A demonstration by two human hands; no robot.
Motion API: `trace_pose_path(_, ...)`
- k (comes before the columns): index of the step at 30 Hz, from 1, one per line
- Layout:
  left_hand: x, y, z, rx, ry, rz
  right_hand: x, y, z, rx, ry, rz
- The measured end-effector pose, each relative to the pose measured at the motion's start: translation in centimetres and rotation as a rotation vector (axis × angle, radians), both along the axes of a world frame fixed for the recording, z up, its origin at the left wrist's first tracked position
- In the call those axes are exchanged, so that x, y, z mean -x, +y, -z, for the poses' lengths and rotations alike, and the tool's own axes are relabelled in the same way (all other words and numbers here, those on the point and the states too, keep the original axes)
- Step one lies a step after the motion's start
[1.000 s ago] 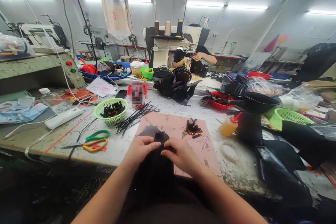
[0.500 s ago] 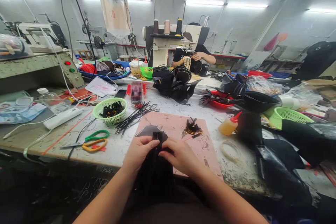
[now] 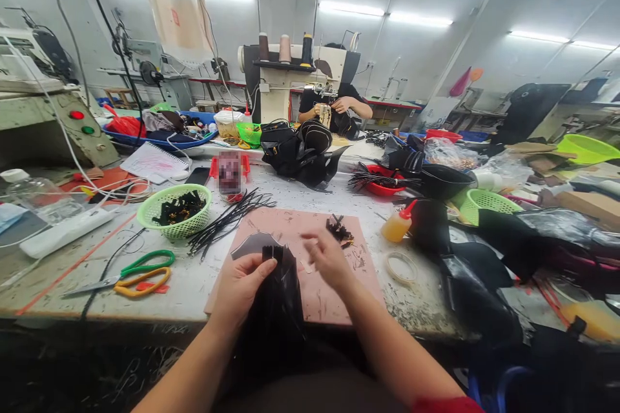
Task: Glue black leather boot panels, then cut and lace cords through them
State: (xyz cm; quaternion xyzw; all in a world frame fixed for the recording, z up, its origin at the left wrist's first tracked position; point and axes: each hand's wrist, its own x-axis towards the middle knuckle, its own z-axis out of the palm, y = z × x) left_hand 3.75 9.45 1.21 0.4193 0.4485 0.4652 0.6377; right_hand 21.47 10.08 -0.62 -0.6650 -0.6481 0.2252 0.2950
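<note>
My left hand point(image 3: 249, 277) pinches the upper end of a black leather piece point(image 3: 283, 293), thumb on top. A ribbed black strip, which looks like zipper tape, shows at that end; the lower part hangs toward my lap. My right hand point(image 3: 329, 258) is off the piece, over the pink board point(image 3: 353, 300), slightly blurred, with its fingers loosely bent and apart. Just beyond it lies a small pile of black strips with gold-coloured metal bits point(image 3: 340, 230). A dark flat panel with a pale edge point(image 3: 259, 244) rests on the board behind my left hand.
Left of the board are scissors point(image 3: 128, 277), a green basket point(image 3: 175, 232) of black strips and thin black cords point(image 3: 232, 219). On the right stand a glue bottle point(image 3: 398, 224), a tape roll point(image 3: 401, 269) and black pieces point(image 3: 479, 271). A co-worker point(image 3: 339, 106) sits at a sewing machine.
My right hand has let go of the black piece and moved right and up toward the small pile. My left hand keeps its pinch. The view has turned to the right.
</note>
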Motion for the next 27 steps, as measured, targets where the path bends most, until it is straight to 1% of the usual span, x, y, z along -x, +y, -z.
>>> trace_pose_path(1, -0.1, -0.1, -0.1, -0.007, 0.002, -0.005, -1.0, 1.0, 0.5, 0.046, -0.039, 0.09)
trace_pose_path(2, -0.2, -0.1, -0.1, -0.015, 0.006, -0.008, -1.9, 1.9, 1.0, 0.089, -0.075, 0.147)
trace_pose_path(5, -0.3, -0.2, 0.0, -0.039, 0.021, -0.014, -3.9, 4.3, 2.9, 0.225, -0.154, 0.24)
trace_pose_path(7, -0.3, -0.3, 0.1, -0.047, 0.03, -0.014, -4.2, 5.0, 3.9, 0.275, -0.17, 0.261)
trace_pose_path(9, -0.2, -0.4, 0.1, -0.057, 0.045, -0.01, -4.1, 5.1, 4.6, 0.288, -0.153, 0.265)
trace_pose_path(11, -0.2, -0.4, 0.1, -0.076, 0.065, -0.007, -4.0, 4.9, 4.8, 0.272, -0.103, 0.258)
trace_pose_path(13, -0.2, -0.4, 0.2, -0.102, 0.09, -0.002, -3.9, 4.5, 4.6, 0.224, -0.02, 0.242)
trace_pose_path(16, -0.4, -0.4, 0.4, -0.153, 0.138, 0.008, -3.7, 4.1, 3.2, 0.118, 0.18, 0.174)
trace_pose_path(18, -0.6, -0.5, 0.6, -0.19, 0.174, 0.012, -3.2, 3.7, 1.5, 0.051, 0.341, 0.096)
trace_pose_path(21, -0.9, -0.6, 0.9, -0.253, 0.236, 0.004, -1.8, 2.9, -1.5, -0.024, 0.528, -0.02)
trace_pose_path(24, -1.0, -0.7, 1.1, -0.319, 0.304, -0.023, -0.3, 1.8, -4.0, -0.035, 0.73, -0.18)
trace_pose_path(26, -1.0, -0.7, 1.1, -0.36, 0.347, -0.038, 0.5, 1.2, -4.9, -0.022, 0.816, -0.289)
trace_pose_path(27, -1.0, -0.7, 1.1, -0.378, 0.365, -0.042, 0.8, 1.1, -5.2, -0.016, 0.82, -0.322)
